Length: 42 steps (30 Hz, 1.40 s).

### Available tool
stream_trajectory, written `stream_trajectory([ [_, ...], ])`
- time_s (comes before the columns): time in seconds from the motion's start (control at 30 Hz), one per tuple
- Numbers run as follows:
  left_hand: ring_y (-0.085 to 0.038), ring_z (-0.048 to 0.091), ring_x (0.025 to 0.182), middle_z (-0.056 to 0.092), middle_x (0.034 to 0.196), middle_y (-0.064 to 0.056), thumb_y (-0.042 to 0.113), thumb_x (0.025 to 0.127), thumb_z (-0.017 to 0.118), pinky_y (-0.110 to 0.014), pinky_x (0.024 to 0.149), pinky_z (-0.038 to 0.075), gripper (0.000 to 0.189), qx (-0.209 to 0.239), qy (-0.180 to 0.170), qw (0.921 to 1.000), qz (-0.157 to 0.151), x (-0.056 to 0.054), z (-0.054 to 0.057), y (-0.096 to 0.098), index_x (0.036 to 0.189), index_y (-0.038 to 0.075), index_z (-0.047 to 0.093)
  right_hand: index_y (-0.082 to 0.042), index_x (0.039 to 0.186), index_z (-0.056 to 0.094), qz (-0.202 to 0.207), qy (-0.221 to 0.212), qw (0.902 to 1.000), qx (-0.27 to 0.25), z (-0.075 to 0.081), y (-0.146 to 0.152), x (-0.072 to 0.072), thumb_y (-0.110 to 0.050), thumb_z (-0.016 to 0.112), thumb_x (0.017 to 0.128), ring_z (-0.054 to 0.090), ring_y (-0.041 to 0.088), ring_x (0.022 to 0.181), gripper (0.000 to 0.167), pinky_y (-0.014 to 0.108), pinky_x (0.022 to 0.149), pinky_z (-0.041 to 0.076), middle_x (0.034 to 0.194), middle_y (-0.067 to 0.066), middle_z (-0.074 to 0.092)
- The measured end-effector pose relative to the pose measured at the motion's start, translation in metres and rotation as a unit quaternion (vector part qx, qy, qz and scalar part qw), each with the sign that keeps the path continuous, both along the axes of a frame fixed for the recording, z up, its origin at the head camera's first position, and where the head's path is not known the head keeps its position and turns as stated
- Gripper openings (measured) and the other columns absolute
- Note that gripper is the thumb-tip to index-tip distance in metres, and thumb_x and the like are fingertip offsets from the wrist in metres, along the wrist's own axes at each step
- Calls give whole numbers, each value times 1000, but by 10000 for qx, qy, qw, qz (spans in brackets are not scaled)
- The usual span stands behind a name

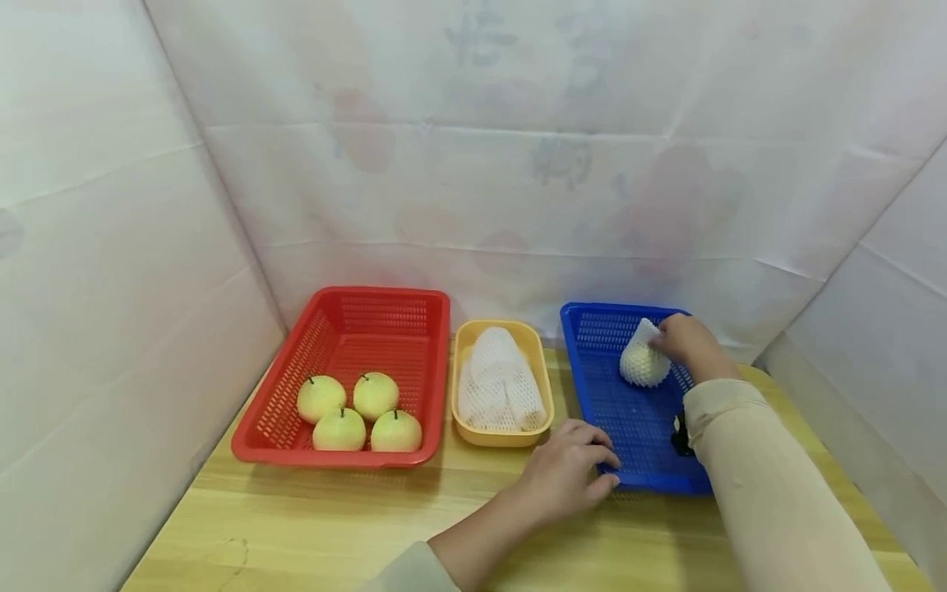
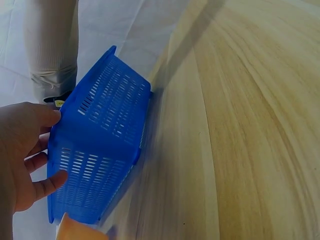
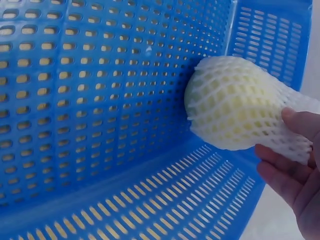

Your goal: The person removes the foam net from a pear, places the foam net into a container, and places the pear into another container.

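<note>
In the blue basket (image 1: 629, 427), a pale yellow pear in a white foam net sleeve (image 1: 644, 364) sits near the back. My right hand (image 1: 691, 345) pinches the sleeve's loose end between thumb and fingers; the right wrist view shows the netted pear (image 3: 232, 102) low against the basket's slotted wall. At the basket's near left corner, my left hand (image 1: 570, 469) holds the rim, its fingers curled over the edge and thumb at the front. In the left wrist view this hand (image 2: 22, 155) spans the corner, with some fingers hidden behind the rim.
A red basket (image 1: 377, 329) at left holds several bare pears (image 1: 376, 396). Between the baskets stands a yellow tray (image 1: 503, 440) with white foam net sleeves (image 1: 503, 378). A small black object (image 1: 681, 436) shows beside the right sleeve. Fabric walls (image 1: 473, 197) enclose the wooden table (image 1: 296, 526).
</note>
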<state>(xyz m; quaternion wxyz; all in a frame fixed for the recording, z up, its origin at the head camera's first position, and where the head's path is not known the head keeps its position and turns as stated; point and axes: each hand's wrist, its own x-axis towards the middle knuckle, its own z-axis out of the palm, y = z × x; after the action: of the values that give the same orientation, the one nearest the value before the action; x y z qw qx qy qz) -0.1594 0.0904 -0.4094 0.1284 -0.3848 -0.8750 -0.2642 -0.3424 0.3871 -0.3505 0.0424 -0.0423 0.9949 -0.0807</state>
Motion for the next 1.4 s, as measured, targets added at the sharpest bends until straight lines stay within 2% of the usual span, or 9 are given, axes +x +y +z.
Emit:
stream_trajectory([
  [0.1,-2,49,116,62,116,18,39,91,70,-10,79,46,12,34,-73,10000,22,1,0,2,100,32,75,11,100,68,-123,74,9998,-161,0,2,1,-20,63,92,63,35,78,33,47,64,51,94,27,69],
  [0.2,-2,49,116,61,116,19,39,91,70,-10,78,46,11,64,-90,9999,17,1,1,4,99,33,74,10,98,69,-74,134,9998,-156,2,5,5,-19,64,92,62,32,74,30,46,62,50,90,25,70],
  [0.53,-2,49,118,60,117,20,40,92,68,-12,78,48,12,85,-206,9998,-12,0,0,3,100,34,74,-1,82,66,574,141,9979,272,10,5,16,-18,63,95,56,21,65,21,39,57,44,73,9,63],
  [0.67,-2,48,119,60,118,20,39,92,68,-14,79,49,12,139,-389,9991,-32,1,0,1,101,32,74,-6,74,59,867,260,9951,402,16,-5,24,-18,63,95,50,19,60,25,36,56,41,66,6,55],
  [0.8,-2,48,119,60,119,19,39,92,68,-15,80,50,12,184,-411,9990,-11,1,1,1,101,33,73,-10,70,51,1074,483,9919,478,26,-17,34,-17,63,96,43,17,57,29,33,56,36,62,3,46],
  [1.0,-3,48,120,60,122,18,38,93,68,-16,85,50,13,247,-395,9989,-68,0,-1,3,102,31,74,-12,71,49,1249,631,9885,568,47,-37,58,-21,62,97,41,16,55,30,31,54,35,62,2,43],
  [1.13,-4,48,121,61,123,17,37,94,67,-18,92,49,15,422,-514,9976,-189,-1,-4,2,104,28,74,-14,72,49,1458,891,9833,619,60,-50,81,-24,62,97,40,14,56,30,29,54,35,63,0,43],
  [1.3,-6,50,122,63,122,14,32,96,64,-23,101,46,14,808,-914,9920,-323,-2,-1,-3,103,25,75,-17,72,50,1918,1531,9665,748,78,-65,114,-22,66,95,39,10,57,29,27,55,36,64,-5,44],
  [1.4,-5,56,116,64,120,12,29,97,63,-21,93,51,15,1356,-1349,9809,-354,-3,1,-8,105,22,73,-18,72,52,2309,2100,9473,716,85,-71,134,-18,73,89,38,6,58,26,24,53,37,66,-8,45],
])
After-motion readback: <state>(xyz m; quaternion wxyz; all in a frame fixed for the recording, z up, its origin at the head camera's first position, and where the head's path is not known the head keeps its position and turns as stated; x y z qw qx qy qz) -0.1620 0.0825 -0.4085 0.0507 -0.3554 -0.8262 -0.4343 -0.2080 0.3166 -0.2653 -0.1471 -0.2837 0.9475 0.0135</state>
